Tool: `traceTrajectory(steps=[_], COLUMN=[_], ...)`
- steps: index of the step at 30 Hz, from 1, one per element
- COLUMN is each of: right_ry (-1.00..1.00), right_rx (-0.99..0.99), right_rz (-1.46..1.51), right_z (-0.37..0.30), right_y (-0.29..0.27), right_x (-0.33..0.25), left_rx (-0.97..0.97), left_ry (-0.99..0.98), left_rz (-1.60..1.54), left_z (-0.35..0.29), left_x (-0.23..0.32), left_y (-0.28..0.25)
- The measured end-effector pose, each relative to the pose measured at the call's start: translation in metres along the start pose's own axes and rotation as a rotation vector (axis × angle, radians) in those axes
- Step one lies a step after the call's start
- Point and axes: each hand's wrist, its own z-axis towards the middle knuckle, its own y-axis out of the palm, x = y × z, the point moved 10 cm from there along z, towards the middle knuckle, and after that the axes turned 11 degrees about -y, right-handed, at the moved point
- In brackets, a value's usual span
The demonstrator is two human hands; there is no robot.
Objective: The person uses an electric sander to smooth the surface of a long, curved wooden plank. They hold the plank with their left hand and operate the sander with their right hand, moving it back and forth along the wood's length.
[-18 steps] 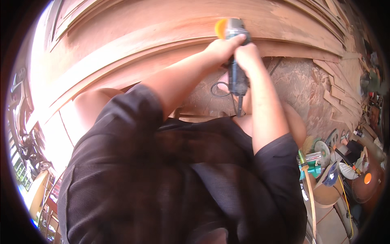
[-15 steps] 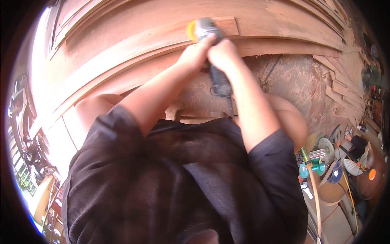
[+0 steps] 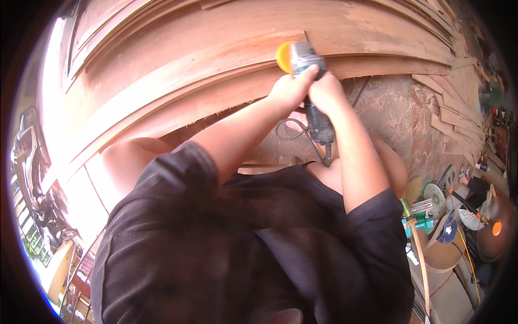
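Observation:
Both my hands grip an angle grinder [image 3: 319, 125] with a dark body, a silver head and a yellow disc [image 3: 284, 57]. My left hand [image 3: 294, 86] is closed round it just behind the head, thumb on top. Right beside it, my right hand [image 3: 327, 92] wraps the body from the other side. The disc is over a long wooden board [image 3: 243, 49], near that board's right end; whether they touch I cannot tell. From the grinder's rear a dark cord [image 3: 327, 156] runs down and loops to the left.
More long boards [image 3: 205, 100] lie under and beyond this one. Wood offcuts [image 3: 453, 116] are piled at the right. Lower right are a green power tool [image 3: 425, 224], a blue cap [image 3: 449, 231] and a wooden handle [image 3: 423, 270]. At the far left stands a motorbike [image 3: 33, 173].
Both hands have carried the angle grinder to the right and slightly nearer to me. Its cord now shows a loop left of the body. My grip looks the same.

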Motion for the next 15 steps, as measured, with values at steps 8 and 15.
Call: traceTrajectory(steps=[8,15], right_ry=[0.067,-0.143], right_rx=[0.077,-0.157], right_rz=[0.194,-0.146], right_z=[-0.009,0.003], right_y=[0.007,0.114], right_x=[-0.032,-0.141], left_rx=[-0.031,0.302], left_ry=[-0.036,0.036], left_rz=[0.08,-0.245], left_z=[-0.006,-0.06], left_x=[0.02,-0.032], left_y=[-0.021,-0.171])
